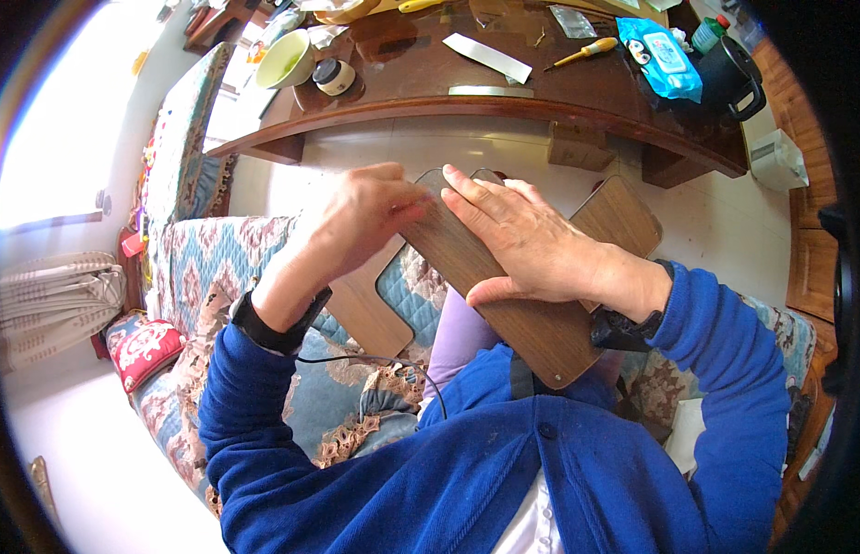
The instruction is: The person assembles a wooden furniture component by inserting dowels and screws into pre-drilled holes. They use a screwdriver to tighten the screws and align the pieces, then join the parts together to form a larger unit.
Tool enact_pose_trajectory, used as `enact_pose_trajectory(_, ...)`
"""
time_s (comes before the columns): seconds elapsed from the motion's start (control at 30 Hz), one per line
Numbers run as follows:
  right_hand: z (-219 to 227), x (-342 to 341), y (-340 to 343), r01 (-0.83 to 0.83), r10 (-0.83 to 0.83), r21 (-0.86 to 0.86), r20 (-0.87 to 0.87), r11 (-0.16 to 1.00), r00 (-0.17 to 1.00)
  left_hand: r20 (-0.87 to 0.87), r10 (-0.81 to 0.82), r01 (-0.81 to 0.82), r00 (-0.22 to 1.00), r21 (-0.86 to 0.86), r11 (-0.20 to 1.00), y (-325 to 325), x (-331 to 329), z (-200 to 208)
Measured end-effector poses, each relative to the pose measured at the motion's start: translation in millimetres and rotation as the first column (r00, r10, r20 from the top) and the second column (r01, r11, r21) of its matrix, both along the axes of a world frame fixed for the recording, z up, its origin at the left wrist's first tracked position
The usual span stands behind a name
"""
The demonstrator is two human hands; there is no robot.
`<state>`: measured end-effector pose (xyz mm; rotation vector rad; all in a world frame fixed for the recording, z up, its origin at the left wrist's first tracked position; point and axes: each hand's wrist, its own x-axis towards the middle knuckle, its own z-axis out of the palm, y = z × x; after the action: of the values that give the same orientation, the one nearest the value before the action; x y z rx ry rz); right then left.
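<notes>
A long brown wood-grain board with rounded corners slants across my lap. My right hand lies on it, palm down, fingers stretched toward the far end and thumb spread apart. By the board's far left edge, my left hand is closed with its fingers curled together. Its fingertips are slightly blurred, and what they hold, if anything, is hidden. A lighter wood-grain panel rests on the sofa below my left hand. Beyond my right wrist lies another brown board, partly covered by the hand and arm.
A dark wooden table stands ahead, bearing a pale green bowl, a jar, a white strip, a yellow-handled screwdriver, a blue wipes pack and a black pot. I sit on a patterned sofa. A black cable crosses near my left wrist.
</notes>
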<state>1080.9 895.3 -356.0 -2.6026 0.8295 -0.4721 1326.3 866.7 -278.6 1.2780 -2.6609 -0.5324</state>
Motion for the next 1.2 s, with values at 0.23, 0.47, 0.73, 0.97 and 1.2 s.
enact_pose_trajectory(0.23, 4, -2, 1, 0.011, -0.007, 0.085, -0.053, 0.996, 0.999, 0.403, -0.236, 0.356, 0.885, -0.255, 0.899, 27, -7, 5)
enact_pose_trajectory(0.47, 1, 2, 1, -0.002, 0.004, 0.056, -0.036, 0.998, 0.999, -0.070, 0.213, -0.223, 0.975, -0.183, 0.958, 70, -12, -16)
enact_pose_trajectory(0.73, -3, -1, -1, 0.010, -0.007, 0.044, -0.059, 0.999, 0.998, -0.413, 0.642, -0.692, 0.646, 0.037, 0.721, 90, -22, -57)
enact_pose_trajectory(0.97, -5, -3, 0, -0.003, 0.004, 0.055, -0.017, 0.998, 1.000, -0.176, 0.563, -0.585, 0.808, -0.124, 0.801, 66, 44, -48)
enact_pose_trajectory(1.2, 0, -4, 2, 0.008, -0.006, 0.062, -0.031, 0.998, 0.999, -0.310, 0.339, -0.373, 0.888, -0.056, 0.926, -14, 58, -32)
